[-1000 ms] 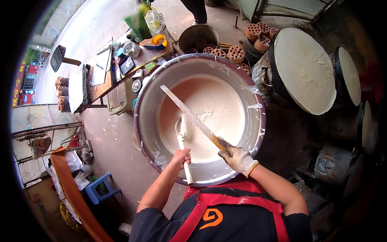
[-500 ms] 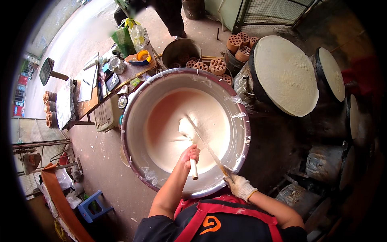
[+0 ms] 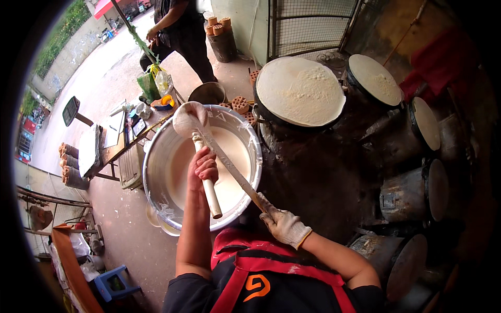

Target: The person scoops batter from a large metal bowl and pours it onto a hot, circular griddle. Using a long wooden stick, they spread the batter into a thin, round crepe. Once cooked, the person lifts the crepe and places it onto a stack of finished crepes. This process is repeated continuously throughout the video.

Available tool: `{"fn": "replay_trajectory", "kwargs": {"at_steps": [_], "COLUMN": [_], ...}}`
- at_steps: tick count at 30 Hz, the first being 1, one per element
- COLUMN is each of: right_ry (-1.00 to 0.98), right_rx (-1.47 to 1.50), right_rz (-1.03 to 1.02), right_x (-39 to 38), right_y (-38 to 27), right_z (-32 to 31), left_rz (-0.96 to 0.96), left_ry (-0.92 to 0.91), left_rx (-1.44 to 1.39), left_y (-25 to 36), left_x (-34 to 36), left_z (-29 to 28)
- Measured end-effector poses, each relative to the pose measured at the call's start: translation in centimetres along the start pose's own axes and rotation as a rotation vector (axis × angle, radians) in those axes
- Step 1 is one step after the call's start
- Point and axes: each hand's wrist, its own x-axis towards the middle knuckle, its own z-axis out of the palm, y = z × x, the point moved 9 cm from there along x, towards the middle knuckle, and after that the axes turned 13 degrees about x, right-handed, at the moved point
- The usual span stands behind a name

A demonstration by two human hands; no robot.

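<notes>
My bare left hand (image 3: pixel 203 168) grips the pale handle of a ladle (image 3: pixel 185 121), whose scoop is raised over a large metal basin (image 3: pixel 150 176) holding creamy white batter (image 3: pixel 178 172). My gloved right hand (image 3: pixel 282 225) is closed on a long, flat, batter-smeared stick (image 3: pixel 233 171) that slants up across the basin to the ladle's scoop, where the two appear to touch. Just right of the basin is a round griddle (image 3: pixel 297 88) covered with a pale, thin sheet.
More round griddles (image 3: pixel 373 78) and drum stoves (image 3: pixel 402 195) line the right. A cluttered table (image 3: pixel 109 154) stands left, a blue stool (image 3: pixel 117 283) lower left. A person (image 3: pixel 177 31) stands beyond the table, near a bucket (image 3: pixel 206 94) and perforated briquettes (image 3: pixel 240 104).
My left hand has lifted the ladle out of the batter, and the stick's far end has risen with it. The view has swung toward the griddles, showing more of the other person.
</notes>
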Motion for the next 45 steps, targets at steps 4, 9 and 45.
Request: {"fn": "replay_trajectory", "kwargs": {"at_steps": [4,9,45], "right_ry": [0.121,0.328,1.448], "right_rx": [0.056,0.067,0.879], "right_rz": [-0.316,-0.631,-0.02], "right_x": [-3.5,-6.8,-27.8], "right_y": [-4.0,-4.9,26.3], "right_z": [-3.9,-6.2,-16.0], "left_rz": [0.242,0.567,-1.42], "left_ry": [0.179,0.559,0.404], "left_rx": [0.64,1.223,0.368], "left_y": [2.1,5.0,-27.6], "left_x": [-4.3,-9.0,6.8], "left_z": [5.7,10.1,-10.2]}}
